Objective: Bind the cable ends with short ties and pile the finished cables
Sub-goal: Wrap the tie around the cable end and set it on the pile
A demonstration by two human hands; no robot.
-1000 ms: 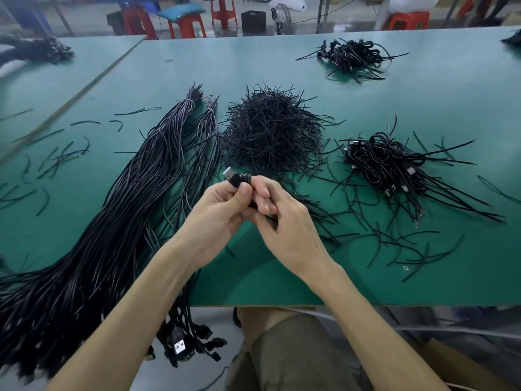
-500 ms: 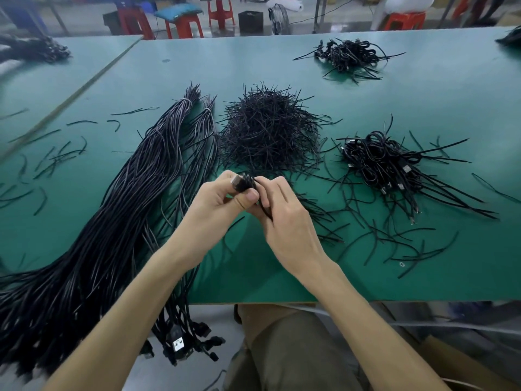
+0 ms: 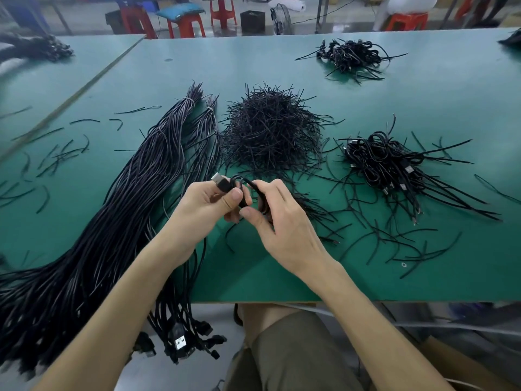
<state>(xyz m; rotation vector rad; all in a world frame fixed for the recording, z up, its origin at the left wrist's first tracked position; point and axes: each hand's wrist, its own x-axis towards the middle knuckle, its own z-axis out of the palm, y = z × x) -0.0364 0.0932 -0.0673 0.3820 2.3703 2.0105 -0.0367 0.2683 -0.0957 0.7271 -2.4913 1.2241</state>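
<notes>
Above the near middle of the green table [image 3: 253, 277], both hands hold one black cable [image 3: 242, 184] coiled into small loops. My left hand [image 3: 203, 210] pinches it just behind its silver USB plug [image 3: 216, 177], which points up and left. My right hand [image 3: 282, 218] grips the loops from the right, thumb underneath. A mound of short black ties [image 3: 270, 131] lies just beyond the hands. The pile of finished cables [image 3: 394, 167] sits to the right. A long bundle of unbound cables [image 3: 112, 221] runs down the left and hangs over the table's front edge.
Loose ties [image 3: 380, 238] are scattered right of my hands and on the far left [image 3: 56, 156]. Another cable pile [image 3: 349, 56] lies far back on the right. Red stools [image 3: 186, 24] stand behind the table. USB plugs [image 3: 180, 341] dangle below the front edge, next to my knee [image 3: 293, 348].
The loops in the cable have opened out wider between my hands. The USB plug has swung out to the upper left of my left thumb.
</notes>
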